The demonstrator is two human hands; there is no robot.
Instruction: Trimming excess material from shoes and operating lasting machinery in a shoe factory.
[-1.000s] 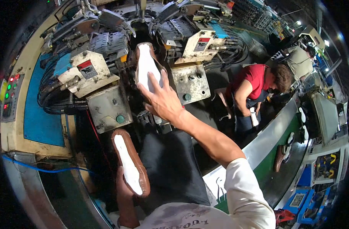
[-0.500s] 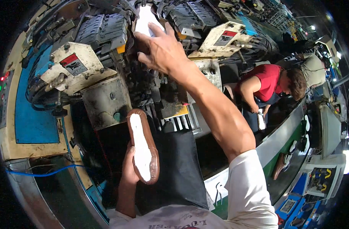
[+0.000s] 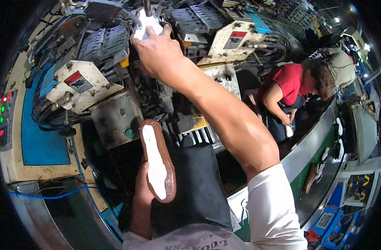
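My left hand [image 3: 143,184] is closed round one side of a brown shoe upper [image 3: 168,171] with a white sole board facing up. It is held low before my body, with its narrow end toward the machine. My right hand [image 3: 159,52] reaches far forward to a second shoe upper [image 3: 148,23], also white side up, between the machine's clamps. Its fingers bend over the white face and grip the near end; the thumb is hidden. A dark vertical rod [image 3: 147,7] stands over that shoe's far end.
Cream plates with warning labels [image 3: 79,82] flank the machine's centre. A panel with lit buttons [image 3: 6,110] stands at left. To the right, a co-worker in a red top [image 3: 284,85] handles a white-soled shoe [image 3: 289,131]; a conveyor [image 3: 313,156] carries several shoes. A black pad [image 3: 194,183] lies before me.
My right hand's fingers have drawn in on the shoe in the machine. The dark rod now shows over that shoe. My left hand keeps its shoe almost still; the view has shifted slightly.
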